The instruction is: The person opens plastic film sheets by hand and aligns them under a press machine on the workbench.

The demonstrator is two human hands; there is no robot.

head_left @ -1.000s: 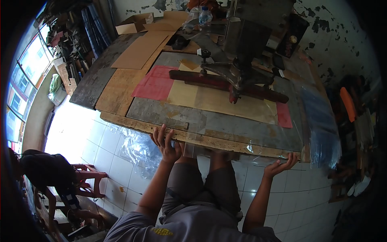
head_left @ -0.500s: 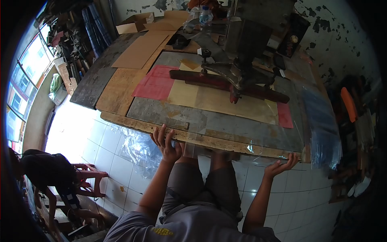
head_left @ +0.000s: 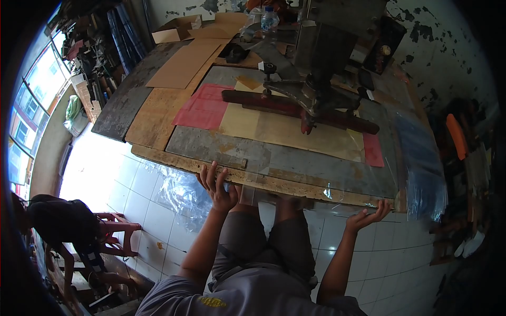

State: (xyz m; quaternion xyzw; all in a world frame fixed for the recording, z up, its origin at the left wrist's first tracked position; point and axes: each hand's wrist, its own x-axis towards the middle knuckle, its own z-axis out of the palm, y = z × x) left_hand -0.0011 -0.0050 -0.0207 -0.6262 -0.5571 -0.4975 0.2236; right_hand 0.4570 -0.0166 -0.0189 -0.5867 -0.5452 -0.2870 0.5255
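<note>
Glinting at the front edge of the wooden surface [head_left: 150,117], a clear plastic sheet [head_left: 328,190] lies between the left hand [head_left: 218,190], fingers spread upward, and the right hand [head_left: 370,215], fingers extended; whether either pinches it, I cannot tell. Beyond, a metal press [head_left: 322,50] has its long red bar [head_left: 276,109] above yellow sheeting [head_left: 303,139], flanked by 2 pink pieces [head_left: 203,109]. Bluish plastic sheets [head_left: 420,166] lie along the right side.

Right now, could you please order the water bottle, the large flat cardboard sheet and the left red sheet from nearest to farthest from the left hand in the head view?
1. Left red sheet: nearest to the left hand, on the grey board's left side.
2. Large flat cardboard sheet: farther off, back left.
3. Water bottle: farthest, at the back, right of the cardboard.
</note>
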